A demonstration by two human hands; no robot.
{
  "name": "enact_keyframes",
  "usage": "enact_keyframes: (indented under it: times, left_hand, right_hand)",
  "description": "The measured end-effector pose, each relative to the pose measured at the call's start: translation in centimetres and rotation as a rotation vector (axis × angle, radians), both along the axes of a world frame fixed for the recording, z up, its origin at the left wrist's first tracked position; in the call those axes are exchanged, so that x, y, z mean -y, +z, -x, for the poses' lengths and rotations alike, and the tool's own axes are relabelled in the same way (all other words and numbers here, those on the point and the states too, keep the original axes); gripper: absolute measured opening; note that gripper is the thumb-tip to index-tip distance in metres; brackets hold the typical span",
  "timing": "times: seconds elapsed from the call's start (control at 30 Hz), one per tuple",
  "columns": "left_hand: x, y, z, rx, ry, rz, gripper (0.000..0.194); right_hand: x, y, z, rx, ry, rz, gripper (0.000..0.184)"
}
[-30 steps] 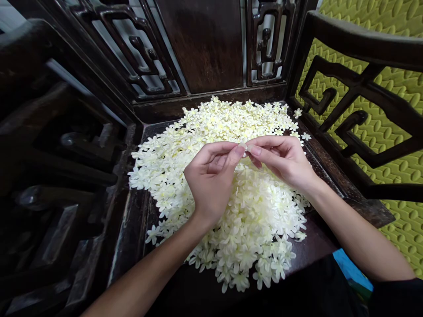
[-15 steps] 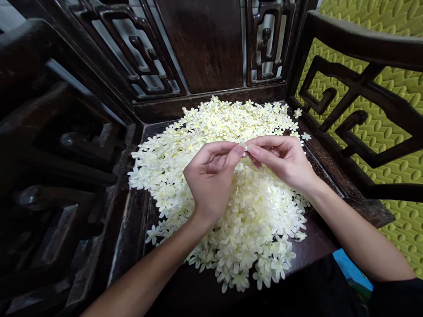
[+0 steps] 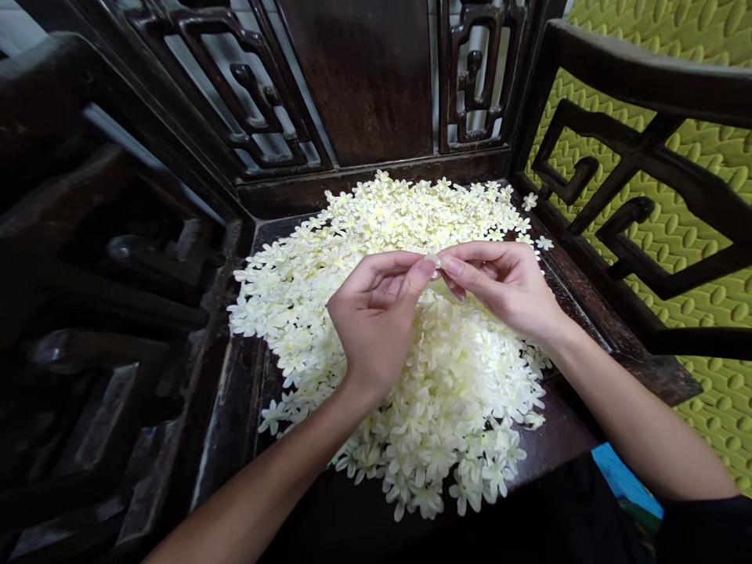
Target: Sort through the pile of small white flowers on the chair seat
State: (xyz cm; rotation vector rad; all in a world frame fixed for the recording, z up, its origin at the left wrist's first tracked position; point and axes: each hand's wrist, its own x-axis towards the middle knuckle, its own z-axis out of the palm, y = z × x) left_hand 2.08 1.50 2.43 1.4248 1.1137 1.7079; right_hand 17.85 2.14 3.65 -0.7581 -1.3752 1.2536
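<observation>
Thumb and forefinger of my left hand (image 3: 373, 321) pinch a small white piece (image 3: 435, 263), its shape mostly covered by the fingertips. My right hand (image 3: 508, 290) meets it from the other side, thumb and forefinger pressed together on the same piece. Whether the piece is a flower or some other small part, I cannot tell. Both hands hover above a large heap of loose white-and-pale-yellow flowers (image 3: 305, 282), which look artificial. The heap spreads beneath my hands and wrists, and part of it is hidden by them.
The flowers lie on a dark wooden chair seat (image 3: 564, 423). Behind stands a carved backrest (image 3: 358, 78); an openwork armrest (image 3: 634, 157) bounds the right side. More dark carved wood (image 3: 117, 313) fills the left. Yellow-green quilted fabric (image 3: 717, 407) shows beyond the right armrest.
My right fingertips have shifted very slightly at the white piece. The arms and the flower heap look the same as before.
</observation>
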Motion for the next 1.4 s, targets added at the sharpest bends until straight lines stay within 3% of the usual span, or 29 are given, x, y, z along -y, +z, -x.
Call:
enact_keyframes:
  times: [0.5, 0.87, 1.23, 1.4]
  left_hand:
    - [0.02, -0.24, -0.24, 0.081, -0.079, 0.033, 0.014]
    - [-0.02, -0.18, 0.16, 0.045, -0.155, 0.08, 0.024]
    - [0.15, -0.04, 0.17, -0.048, -0.119, 0.101, 0.021]
    - [-0.07, -0.16, 0.22, -0.051, -0.092, 0.132, 0.025]
  right_hand:
    - [0.2, 0.39, 0.43, 0.051, -0.06, -0.004, 0.025]
    - [0.22, -0.03, 0.15, 0.137, -0.066, -0.079, 0.024]
    - [0.22, -0.25, 0.35, 0.13, -0.047, -0.054, 0.025]
    - [-0.35, -0.38, 0.01, 0.151, -0.148, -0.062, 0.029]
